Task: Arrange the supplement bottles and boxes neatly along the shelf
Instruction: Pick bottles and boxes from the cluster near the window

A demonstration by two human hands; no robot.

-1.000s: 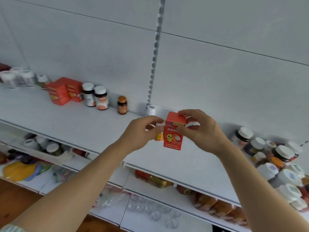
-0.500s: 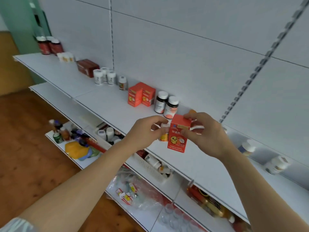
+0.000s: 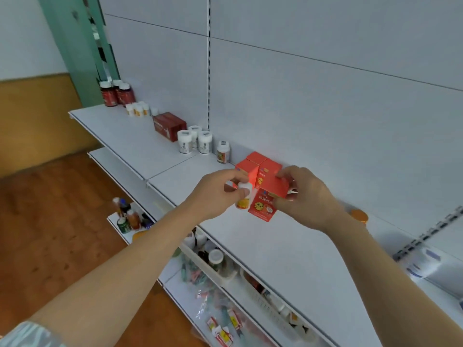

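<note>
My right hand (image 3: 304, 196) grips a small red-orange box (image 3: 266, 202) with a yellow cartoon face, held above the white shelf (image 3: 263, 241). My left hand (image 3: 215, 194) pinches a small white bottle with a yellow label (image 3: 243, 199) right beside the box. Directly behind them two matching red-orange boxes (image 3: 255, 169) stand against the back panel. Further left along the shelf stand a lone white bottle (image 3: 223, 152), three white bottles (image 3: 195, 141), a dark red box (image 3: 169, 125), small white bottles (image 3: 137, 109) and dark red bottles (image 3: 116, 93).
An orange-capped bottle (image 3: 359, 216) peeks out behind my right wrist. Lower shelves hold a white basket (image 3: 213, 267) of bottles, packets (image 3: 220, 326) and small bottles (image 3: 127, 216). A wooden floor (image 3: 50, 234) lies to the left, with a green door frame (image 3: 77, 46) at the shelf's far end.
The view has swung further left along the shelf. Both hands, still holding the box and the little bottle, now sit right in front of the two red-orange boxes.
</note>
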